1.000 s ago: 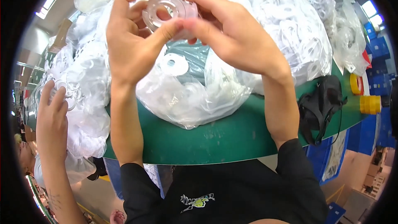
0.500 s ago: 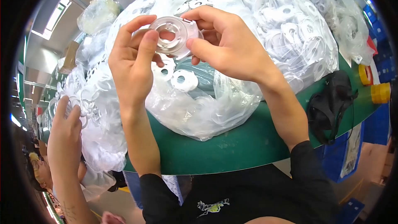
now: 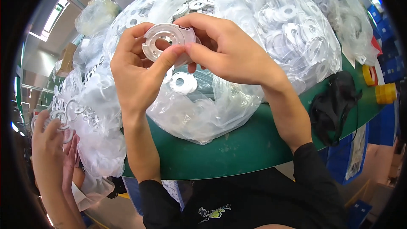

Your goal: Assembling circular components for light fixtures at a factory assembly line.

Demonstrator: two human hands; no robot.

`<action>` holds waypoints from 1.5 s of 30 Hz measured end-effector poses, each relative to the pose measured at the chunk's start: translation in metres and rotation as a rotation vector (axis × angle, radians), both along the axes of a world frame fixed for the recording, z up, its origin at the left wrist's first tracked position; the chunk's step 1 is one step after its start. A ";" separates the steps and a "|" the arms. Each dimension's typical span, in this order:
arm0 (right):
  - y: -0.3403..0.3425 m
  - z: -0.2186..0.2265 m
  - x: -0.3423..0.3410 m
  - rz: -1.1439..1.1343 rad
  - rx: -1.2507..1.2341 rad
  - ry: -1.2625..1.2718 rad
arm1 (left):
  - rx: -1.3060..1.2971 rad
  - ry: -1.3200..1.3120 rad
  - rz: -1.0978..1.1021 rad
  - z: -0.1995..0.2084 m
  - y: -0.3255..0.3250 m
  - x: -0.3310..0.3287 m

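Note:
Between my two hands, above the open plastic bag, is a clear round plastic part (image 3: pixel 169 34) with a large central hole and a whitish layer. My left hand (image 3: pixel 142 63) is closed on its left rim, thumb against the lower edge. On the right side, my right hand (image 3: pixel 227 46) pinches the part with thumb and fingers; the thumbs nearly meet. Fingers behind the part are partly hidden. Just below lies a loose white ring-shaped piece (image 3: pixel 184 90) on the clear plastic bag (image 3: pixel 203 121).
Large clear bags of white ring pieces (image 3: pixel 292 34) cover the green table (image 3: pixel 237 154). To the right are a black strapped pouch (image 3: pixel 335 106) and yellow tape rolls (image 3: pixel 386 93). At far left, a co-worker's hands (image 3: pixel 53 152) hold clear ring parts. Blue bins (image 3: pixel 345 154) stand below the table.
The held part has shifted slightly left and turned. My left thumb has moved from its face to its lower edge, near my right thumb. The co-worker's hands have moved lower left.

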State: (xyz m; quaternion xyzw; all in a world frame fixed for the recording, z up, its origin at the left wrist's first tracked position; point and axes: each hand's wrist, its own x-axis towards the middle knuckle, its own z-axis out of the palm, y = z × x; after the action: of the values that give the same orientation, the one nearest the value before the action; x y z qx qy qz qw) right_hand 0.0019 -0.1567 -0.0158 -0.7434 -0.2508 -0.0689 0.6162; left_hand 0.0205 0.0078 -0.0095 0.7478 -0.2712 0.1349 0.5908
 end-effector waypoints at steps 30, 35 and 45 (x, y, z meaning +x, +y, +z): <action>-0.016 -0.097 0.134 -0.943 -0.950 -0.514 | -0.069 0.005 0.160 0.031 0.028 -0.009; -0.032 -0.097 0.128 -0.843 -1.085 -0.465 | -0.008 0.010 0.203 0.021 0.022 -0.005; -0.026 -0.052 0.104 -0.882 -0.454 -0.756 | 0.006 0.052 0.200 0.013 0.015 0.009</action>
State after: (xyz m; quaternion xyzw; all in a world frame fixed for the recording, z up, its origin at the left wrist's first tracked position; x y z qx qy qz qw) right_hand 0.1060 -0.1830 -0.0677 -0.8136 -0.1292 -0.5203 0.2250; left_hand 0.0294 0.0227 0.0034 0.7762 -0.1799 0.1729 0.5789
